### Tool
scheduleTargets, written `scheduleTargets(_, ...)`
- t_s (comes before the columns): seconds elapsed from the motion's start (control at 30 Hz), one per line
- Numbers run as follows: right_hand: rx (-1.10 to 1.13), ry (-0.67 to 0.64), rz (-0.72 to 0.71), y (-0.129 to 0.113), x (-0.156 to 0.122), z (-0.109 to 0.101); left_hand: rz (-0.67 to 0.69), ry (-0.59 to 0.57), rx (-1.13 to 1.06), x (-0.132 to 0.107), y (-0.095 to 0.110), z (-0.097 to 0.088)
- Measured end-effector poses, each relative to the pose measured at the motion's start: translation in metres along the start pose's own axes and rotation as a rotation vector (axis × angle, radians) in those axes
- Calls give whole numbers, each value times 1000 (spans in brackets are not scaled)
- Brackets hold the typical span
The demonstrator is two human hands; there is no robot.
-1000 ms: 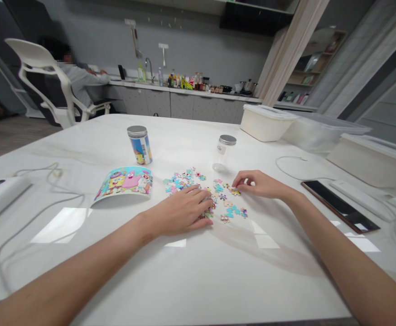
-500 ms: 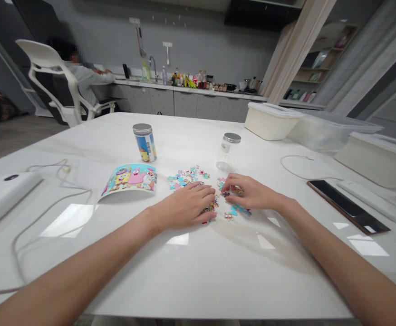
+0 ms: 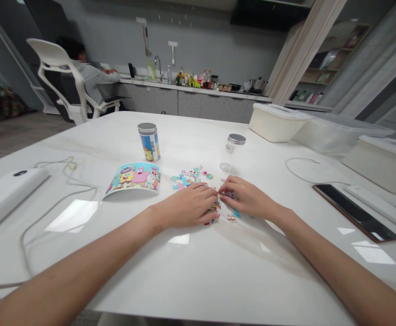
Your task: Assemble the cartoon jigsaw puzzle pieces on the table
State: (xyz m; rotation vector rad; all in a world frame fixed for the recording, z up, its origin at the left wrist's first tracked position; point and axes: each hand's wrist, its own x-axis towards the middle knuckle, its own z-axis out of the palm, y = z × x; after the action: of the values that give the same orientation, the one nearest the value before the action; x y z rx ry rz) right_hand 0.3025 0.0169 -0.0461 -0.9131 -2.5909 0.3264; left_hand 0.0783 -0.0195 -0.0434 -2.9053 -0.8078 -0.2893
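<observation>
Jigsaw pieces [image 3: 191, 176] beside picture card [image 3: 133, 178] on table [image 3: 191, 271].

The left hand [image 3: 184, 207] and right hand [image 3: 247, 198] nearly meet over jigsaw puzzle pieces [image 3: 191, 177] on a white table [image 3: 198, 280]

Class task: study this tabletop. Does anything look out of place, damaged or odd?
The SpongeBob picture sheet looks odd: it curls up off the white table instead of lying flat, right beside the scattered jigsaw pieces.
</observation>
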Motion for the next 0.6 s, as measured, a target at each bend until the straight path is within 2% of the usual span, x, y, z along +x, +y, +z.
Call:
scheduleTargets(0.4, 13, -18, 44, -2, 0, 3, -40, -49, -24, -1, 0, -3)
scheduleTargets(0.6, 0, 1, 63, -4, 1, 3, -48, -36, -7, -2, 1, -3)
